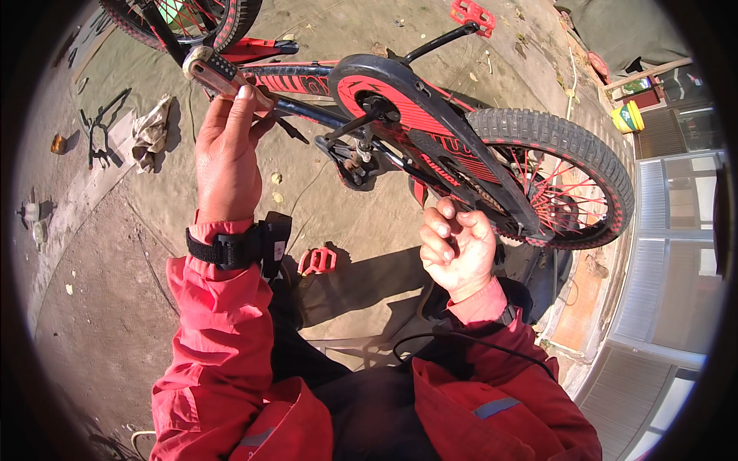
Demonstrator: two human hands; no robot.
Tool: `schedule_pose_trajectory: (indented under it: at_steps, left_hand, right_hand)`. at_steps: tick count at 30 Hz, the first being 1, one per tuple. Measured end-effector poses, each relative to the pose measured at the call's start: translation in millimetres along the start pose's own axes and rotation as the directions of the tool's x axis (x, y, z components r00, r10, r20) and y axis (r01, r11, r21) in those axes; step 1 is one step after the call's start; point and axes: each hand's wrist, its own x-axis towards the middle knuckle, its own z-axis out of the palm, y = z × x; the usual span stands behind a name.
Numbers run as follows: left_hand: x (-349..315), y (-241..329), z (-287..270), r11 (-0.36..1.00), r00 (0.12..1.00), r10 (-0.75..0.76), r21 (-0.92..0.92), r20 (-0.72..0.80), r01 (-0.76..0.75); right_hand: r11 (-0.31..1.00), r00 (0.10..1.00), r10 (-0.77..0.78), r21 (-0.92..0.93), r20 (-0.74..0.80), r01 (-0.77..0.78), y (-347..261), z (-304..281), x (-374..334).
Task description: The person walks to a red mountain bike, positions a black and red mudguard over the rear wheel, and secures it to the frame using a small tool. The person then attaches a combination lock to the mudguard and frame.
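Observation:
My left hand (231, 157) is closed around a short tool (213, 71) with a silver-edged, dark dotted body and a reddish end. It is held up in front of the frame of a black and red bicycle (288, 83); its exact kind is unclear. My right hand (460, 250) is lifted below the bicycle's chain guard (430, 115), near the rear wheel (565, 131). Its fingers are curled toward the thumb, and whatever lies between them is too small or hidden to name. A red pedal (473, 17) sits on the far crank arm.
Another red pedal (317, 261) lies on the ground between my arms. To the left are a crumpled cloth (152, 132), a dark metal bracket (100, 131) and a small amber object (58, 144). A yellow bucket (628, 117) stands at the right, by a glazed wall (665, 253).

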Motion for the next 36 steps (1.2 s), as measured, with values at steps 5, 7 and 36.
schedule_pose_trajectory:
  at_steps: [5,7,36]
  left_hand:
    - [-47,4,9,0.987,0.981,-0.154,0.07,0.121,0.146]
    - [-71,3,21,0.96,0.962,-0.201,0.231,0.187,0.156]
    - [-182,-34,92,0.68,0.738,-0.244,0.654,0.628,-0.331]
  right_hand:
    - [0.992,0.995,-0.068,0.104,-0.075,0.076,15,-21,-3]
    - [0.985,0.994,-0.108,0.138,-0.009,0.108,17,-23,-5]
    - [0.985,0.994,-0.092,0.15,0.055,0.083,32,-22,-42]
